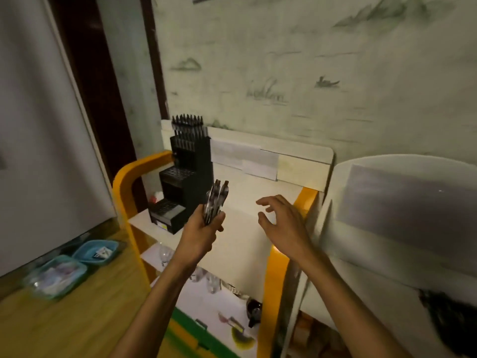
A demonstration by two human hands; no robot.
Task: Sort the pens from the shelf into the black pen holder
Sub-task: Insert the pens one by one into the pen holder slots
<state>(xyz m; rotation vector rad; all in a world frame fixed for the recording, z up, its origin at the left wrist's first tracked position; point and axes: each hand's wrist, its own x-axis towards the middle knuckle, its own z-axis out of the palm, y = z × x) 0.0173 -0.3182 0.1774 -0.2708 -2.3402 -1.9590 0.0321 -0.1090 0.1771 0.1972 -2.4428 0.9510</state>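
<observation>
A black stepped pen holder [189, 177] stands at the left end of the white shelf top [247, 228]. Its tallest back tier holds a row of several black-capped pens [188, 125]; the lower tiers show bare holes. My left hand [204, 228] grips a bundle of several clear pens with dark ends [216, 200], held upright just right of the holder's front. My right hand [281, 218] hovers over the shelf top to the right, fingers spread and loosely bent, holding nothing.
The shelf has orange side rails [124, 187] and lower levels with glasses [165, 254] and small items. Two teal trays [95, 251] sit on a wooden table at the lower left. A white chair back [402, 202] stands at the right, a painted wall behind.
</observation>
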